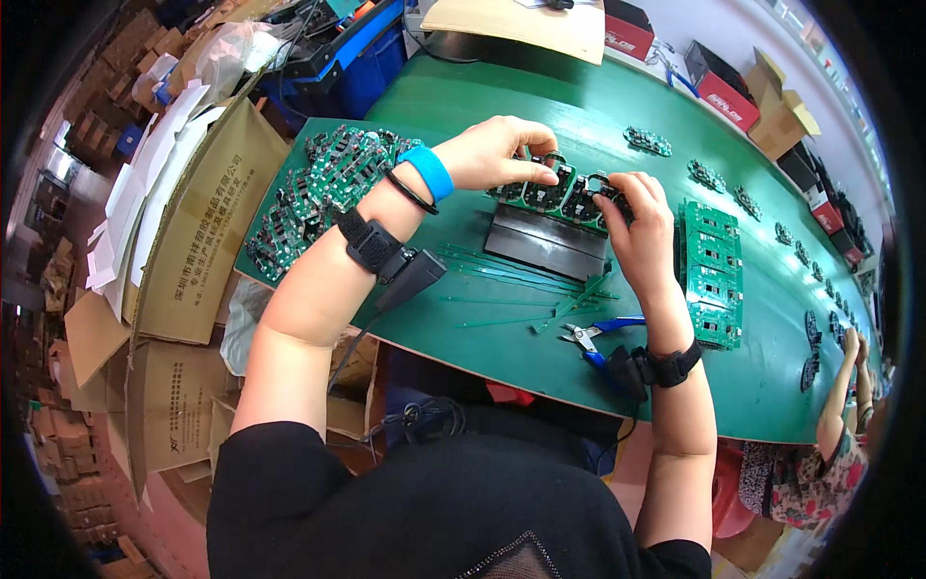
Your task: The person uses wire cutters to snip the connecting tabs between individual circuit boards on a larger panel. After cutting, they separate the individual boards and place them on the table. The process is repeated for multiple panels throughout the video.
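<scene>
A green circuit board panel with black parts on it is held between my two hands, above a flat black block on the green table. My left hand pinches the panel's far left part between thumb and fingers. At the right end, my right hand is closed on the panel, its fingers partly hiding that end. Thin green board strips lie in front of the block. Blue-handled cutters rest near my right wrist, jaws pointing left.
At left is a heap of small circuit boards. To the right stands a stack of green board panels. Small assembled boards form a row along the far side. Cardboard boxes flank the table; another person's hand is far right.
</scene>
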The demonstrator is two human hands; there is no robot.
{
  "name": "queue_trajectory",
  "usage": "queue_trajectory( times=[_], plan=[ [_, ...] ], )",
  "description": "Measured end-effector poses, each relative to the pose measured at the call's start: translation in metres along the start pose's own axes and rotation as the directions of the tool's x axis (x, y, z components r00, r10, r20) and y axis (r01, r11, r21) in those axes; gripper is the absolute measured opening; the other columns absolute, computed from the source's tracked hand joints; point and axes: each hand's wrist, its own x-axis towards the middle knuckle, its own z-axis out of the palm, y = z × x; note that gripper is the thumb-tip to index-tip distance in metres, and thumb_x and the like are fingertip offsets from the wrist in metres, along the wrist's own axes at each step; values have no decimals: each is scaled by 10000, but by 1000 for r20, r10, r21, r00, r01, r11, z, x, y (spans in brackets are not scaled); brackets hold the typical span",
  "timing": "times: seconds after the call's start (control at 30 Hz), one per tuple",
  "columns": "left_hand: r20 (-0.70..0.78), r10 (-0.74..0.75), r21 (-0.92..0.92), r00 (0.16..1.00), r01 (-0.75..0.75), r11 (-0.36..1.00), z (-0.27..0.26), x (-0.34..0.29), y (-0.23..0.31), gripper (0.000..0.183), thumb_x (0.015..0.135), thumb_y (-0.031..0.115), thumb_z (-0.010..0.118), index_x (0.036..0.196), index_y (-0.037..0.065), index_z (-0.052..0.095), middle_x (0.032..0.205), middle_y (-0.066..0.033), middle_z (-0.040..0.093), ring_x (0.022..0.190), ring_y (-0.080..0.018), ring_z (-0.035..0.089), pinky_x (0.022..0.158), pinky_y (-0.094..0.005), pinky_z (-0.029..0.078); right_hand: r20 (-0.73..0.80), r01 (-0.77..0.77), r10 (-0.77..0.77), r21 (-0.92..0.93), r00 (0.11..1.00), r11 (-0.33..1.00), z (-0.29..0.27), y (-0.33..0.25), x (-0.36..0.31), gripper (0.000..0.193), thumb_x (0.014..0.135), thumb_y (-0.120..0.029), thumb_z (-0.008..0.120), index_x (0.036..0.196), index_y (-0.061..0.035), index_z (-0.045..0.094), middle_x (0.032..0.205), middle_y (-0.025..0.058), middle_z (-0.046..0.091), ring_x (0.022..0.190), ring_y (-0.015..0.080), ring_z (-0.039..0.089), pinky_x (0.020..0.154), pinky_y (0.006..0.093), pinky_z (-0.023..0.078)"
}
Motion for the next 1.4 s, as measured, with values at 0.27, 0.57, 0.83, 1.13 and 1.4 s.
queue_trajectory(
  times=[0.27, 0.57, 0.83, 1.13, 1.4],
  plan=[
    [-6, 2, 63, 1000, -2, 998, 4, -9, 1, 320, 802, 244, 723, 965, 0, 597, 827, -67, 644, 741, -136, 565, 682, -288, 479, 23, -10, 10, 10, 1000, 1000, 1, -4, -6, 187, 756, -56, 670, 919, 1, 599, 870, 132, 576, 836, 322, 548, 747, 384, 451],
    [48, -259, 110, 965, 252, 961, 5, 46, -51, 409, 826, 399, 668, 942, 8, 694, 795, -70, 679, 696, -109, 557, 656, -274, 466, 19, -151, 159, -213, 987, 965, 30, 29, 20, 215, 833, -213, 627, 869, -1, 631, 880, 150, 595, 858, 330, 569, 762, 405, 452],
    [47, -488, -108, 872, 490, 865, -10, 49, -87, 458, 753, 452, 738, 903, 19, 712, 743, -21, 643, 686, -96, 529, 625, -250, 425, 155, -345, 375, -190, 914, 919, 55, 47, 37, 291, 804, -301, 637, 846, -19, 693, 903, 195, 638, 861, 353, 624, 773, 426, 490],
    [-307, -539, -560, 784, 308, 769, -37, 81, -105, 256, 748, 281, 773, 880, 76, 696, 782, -9, 641, 638, -96, 498, 568, -257, 381, -84, 207, -203, 50, 976, 977, 5, -9, 8, 153, 708, -51, 695, 846, -36, 630, 800, 104, 603, 715, 279, 567, 630, 359, 469],
    [-406, -651, -637, 642, 312, 705, 29, 154, -144, 236, 734, 183, 777, 849, 2, 678, 811, -95, 655, 663, -164, 541, 598, -320, 452, -119, -45, 70, 202, 990, 978, -7, -9, -30, 191, 699, -27, 715, 878, -4, 655, 796, 122, 622, 720, 271, 596, 630, 341, 486]
  ],
)
